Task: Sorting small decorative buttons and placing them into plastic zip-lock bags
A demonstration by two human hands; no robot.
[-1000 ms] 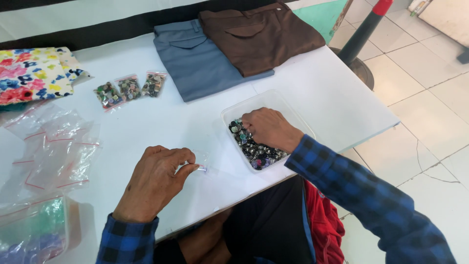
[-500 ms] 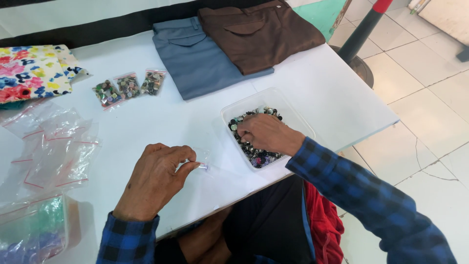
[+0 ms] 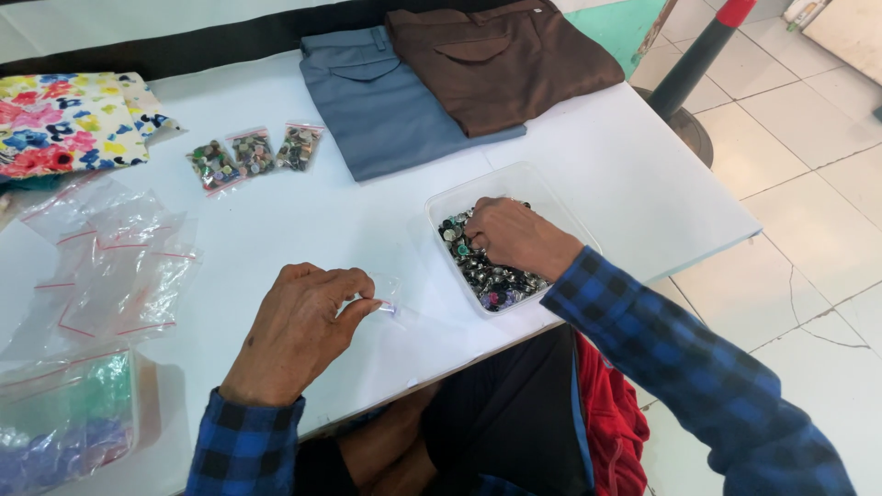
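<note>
I see my left hand (image 3: 299,335) resting on the white table (image 3: 634,174), thumb and forefinger pressed together on the mouth of a small clear zip bag (image 3: 390,298) — the bag lies flat on the table just right of the hand. My right hand (image 3: 514,237) is down inside a clear plastic tray (image 3: 542,184) near the table's front edge, fingers curled together into a heap of small dark and coloured buttons (image 3: 487,280); whether they grip any button I cannot tell, since the knuckles hide the tips.

Left of me lies a loose pile of empty zip bags (image 3: 115,266) with red seal strips, and below it a clear bag of green and purple pieces (image 3: 60,422). Further back sit three small filled bags (image 3: 253,154) in a row — beside them a floral cloth (image 3: 69,119). At the far edge lie folded grey trousers (image 3: 381,106), with folded brown trousers (image 3: 501,55) overlapping them.
</note>
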